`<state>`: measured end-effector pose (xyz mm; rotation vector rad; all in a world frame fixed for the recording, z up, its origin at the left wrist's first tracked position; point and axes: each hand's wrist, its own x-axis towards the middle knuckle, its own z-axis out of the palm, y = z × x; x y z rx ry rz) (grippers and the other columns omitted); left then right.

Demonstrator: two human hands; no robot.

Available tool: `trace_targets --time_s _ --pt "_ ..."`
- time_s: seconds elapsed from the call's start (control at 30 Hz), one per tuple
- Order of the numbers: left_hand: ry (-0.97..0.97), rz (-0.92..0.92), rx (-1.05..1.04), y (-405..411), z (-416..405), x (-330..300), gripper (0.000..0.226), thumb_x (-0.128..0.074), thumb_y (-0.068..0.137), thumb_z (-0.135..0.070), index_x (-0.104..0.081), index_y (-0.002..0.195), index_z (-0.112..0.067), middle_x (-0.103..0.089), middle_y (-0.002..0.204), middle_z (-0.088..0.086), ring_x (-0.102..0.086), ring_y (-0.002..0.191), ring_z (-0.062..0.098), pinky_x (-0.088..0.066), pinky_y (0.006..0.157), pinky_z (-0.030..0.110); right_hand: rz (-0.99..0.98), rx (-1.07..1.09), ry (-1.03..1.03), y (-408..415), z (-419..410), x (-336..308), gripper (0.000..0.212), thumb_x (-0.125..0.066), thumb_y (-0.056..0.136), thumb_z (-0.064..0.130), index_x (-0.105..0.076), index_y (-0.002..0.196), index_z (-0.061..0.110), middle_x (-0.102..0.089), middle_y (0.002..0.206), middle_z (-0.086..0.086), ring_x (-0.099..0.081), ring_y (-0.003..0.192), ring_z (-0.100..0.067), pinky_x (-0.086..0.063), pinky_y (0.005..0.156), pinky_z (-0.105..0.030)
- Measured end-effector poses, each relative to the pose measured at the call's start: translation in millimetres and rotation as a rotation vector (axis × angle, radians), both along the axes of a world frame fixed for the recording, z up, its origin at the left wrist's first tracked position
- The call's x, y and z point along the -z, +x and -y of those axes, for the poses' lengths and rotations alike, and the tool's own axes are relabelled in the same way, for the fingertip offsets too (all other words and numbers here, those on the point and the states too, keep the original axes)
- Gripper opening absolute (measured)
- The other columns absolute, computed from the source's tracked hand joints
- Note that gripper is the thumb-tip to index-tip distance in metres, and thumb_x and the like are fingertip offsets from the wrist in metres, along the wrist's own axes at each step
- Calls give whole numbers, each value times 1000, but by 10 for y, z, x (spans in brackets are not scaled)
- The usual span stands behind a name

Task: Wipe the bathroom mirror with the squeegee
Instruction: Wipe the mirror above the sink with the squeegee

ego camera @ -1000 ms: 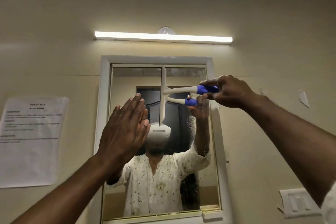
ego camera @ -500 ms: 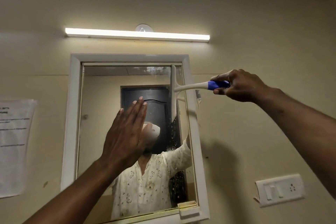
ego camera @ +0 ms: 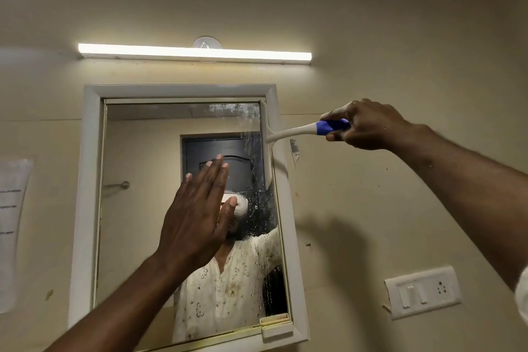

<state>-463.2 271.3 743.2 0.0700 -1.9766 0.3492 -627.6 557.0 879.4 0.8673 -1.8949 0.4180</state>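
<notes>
The white-framed bathroom mirror (ego camera: 137,208) hangs on the cream wall and reflects a person in a white patterned shirt. My right hand (ego camera: 368,126) grips the blue end of a white squeegee (ego camera: 291,131). Its blade stands upright against the glass at the mirror's upper right edge. Water drops and streaks cover the right strip of the glass below the blade. My left hand (ego camera: 197,214) is held flat with fingers straight and together, in front of the middle of the mirror; I cannot tell if it touches the glass.
A lit tube light (ego camera: 194,53) runs above the mirror. A switch plate (ego camera: 423,291) sits on the wall at lower right. A printed paper sheet (ego camera: 11,226) is taped at the far left. A small latch (ego camera: 275,324) sits at the mirror's bottom right corner.
The squeegee has swept from the middle of the glass rightward to the mirror's right edge. The view has shifted right. My left hand has stayed flat in front of the mirror.
</notes>
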Motion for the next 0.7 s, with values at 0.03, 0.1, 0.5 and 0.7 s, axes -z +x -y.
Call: trace_targets --time_s 0.03,0.1,0.5,0.7 --pt "0 -1 -2 5 -7 3 69 -1 90 -56 -4 150 -22 5 158 -4 1 146 9 -3 120 36 0 8 -4 -3 -27 8 43 -66 85 40 -57 127 38 -66 119 1 -47 86 -15 -33 65 -27" --pt "3 -3 -1 12 -17 6 74 6 88 -60 -4 150 -22 4 158 -4 0 146 10 -5 120 37 3 25 -10 -4 -83 23 43 -65 85 41 -57 127 39 -65 119 1 -47 86 -16 -33 65 -28" --pt "29 -17 -22 226 96 112 66 -4 93 -53 -6 150 -21 1 158 -5 -2 146 10 -2 119 35 -68 97 5 114 -95 71 45 -63 86 43 -53 130 41 -66 118 0 -45 81 -17 -30 62 -27" --pt "101 -51 -15 528 296 159 67 1 91 -61 0 147 -25 3 157 -7 -1 145 9 -5 119 39 -144 79 40 279 -11 129 48 -64 86 44 -52 132 38 -64 84 -3 -42 58 -12 -22 50 -19"
